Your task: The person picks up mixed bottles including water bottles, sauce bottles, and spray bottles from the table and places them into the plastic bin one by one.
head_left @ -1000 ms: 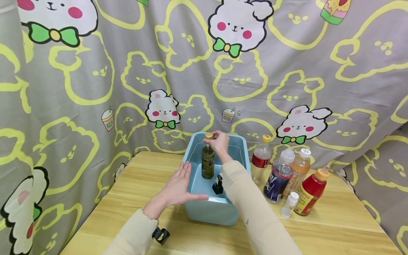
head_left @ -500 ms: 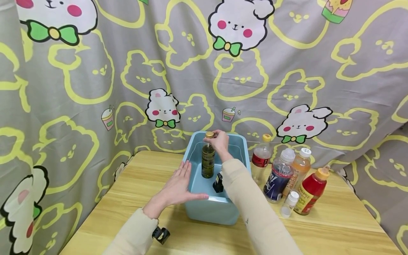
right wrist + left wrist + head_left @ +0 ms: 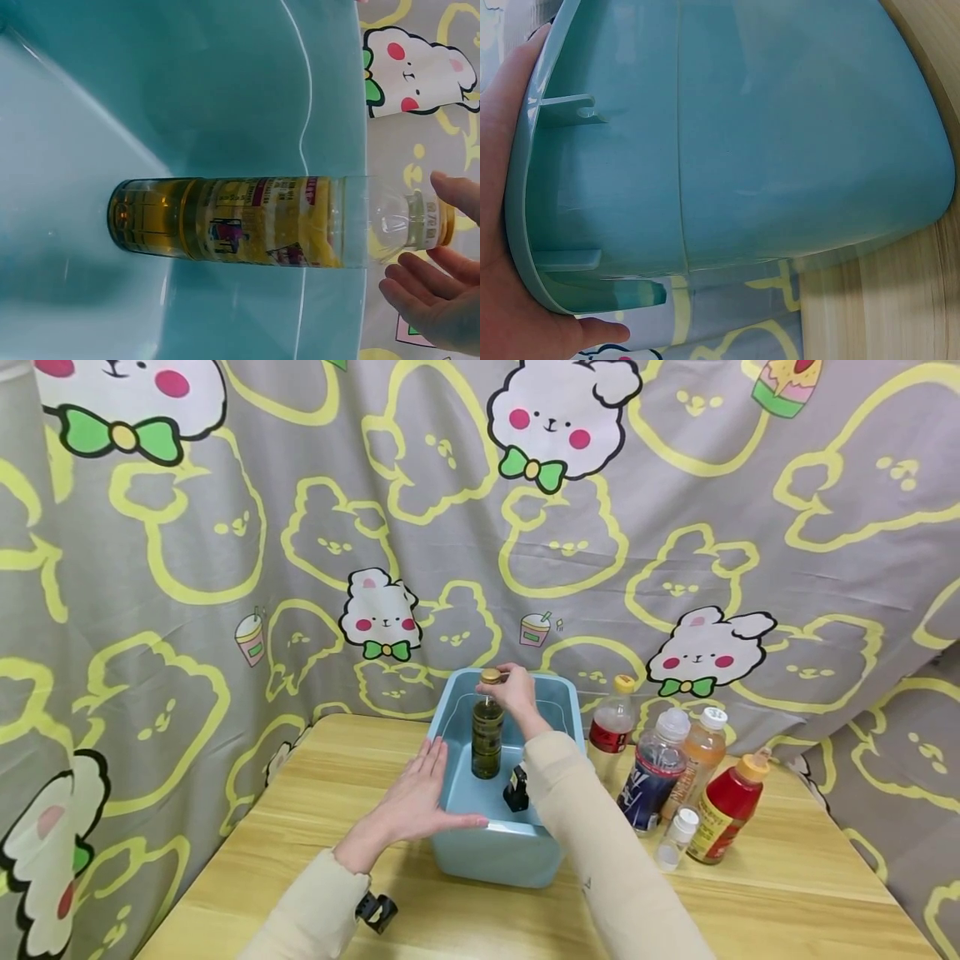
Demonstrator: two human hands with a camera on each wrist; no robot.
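Observation:
My right hand [image 3: 516, 692] pinches the gold cap of a bottle [image 3: 487, 739] with thumb and finger at either side. The bottle is clear, with amber liquid and a printed label [image 3: 266, 221], and stands nearly upright inside a light-blue plastic tub [image 3: 498, 852]. In the right wrist view its base [image 3: 139, 217] is close over or on the tub's floor. My left hand [image 3: 416, 797] rests along the tub's near-left corner, fingers and thumb straight. In the left wrist view, that hand [image 3: 499, 195] lies against the tub's rim [image 3: 521, 195], with the outer wall facing the camera.
Right of the tub stand a cola-type bottle [image 3: 609, 739], a blue-labelled bottle [image 3: 651, 781], an orange drink bottle [image 3: 703, 752], a red sauce bottle [image 3: 726, 810] and a small white-capped bottle [image 3: 677, 839]. A patterned curtain [image 3: 450, 543] hangs behind the wooden table [image 3: 247, 877].
The view shifts very slightly. Both hands, the bottle and the tub keep practically the same places.

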